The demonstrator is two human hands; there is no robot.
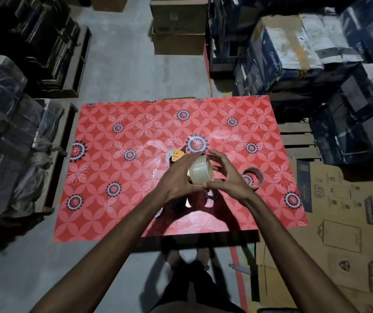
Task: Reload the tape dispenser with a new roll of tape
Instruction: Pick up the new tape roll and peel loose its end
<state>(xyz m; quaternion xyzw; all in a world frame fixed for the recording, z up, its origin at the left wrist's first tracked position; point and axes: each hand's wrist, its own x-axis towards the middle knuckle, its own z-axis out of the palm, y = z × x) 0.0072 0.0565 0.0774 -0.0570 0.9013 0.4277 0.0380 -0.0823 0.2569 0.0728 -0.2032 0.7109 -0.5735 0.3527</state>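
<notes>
Red floral tabletop [117, 199], dim storeroom. New clear tape roll [201, 170] held above table centre, left hand [176, 179] clamped on it, right hand [228, 177] fingers touching its edge; dispenser [177, 156] mostly hidden just beyond. Risk: slick roll may slip, or a lost free end may stall threading.

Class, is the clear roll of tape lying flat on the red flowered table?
No: both hands, left hand and right hand, hold the clear roll of tape above the red flowered table.
</notes>
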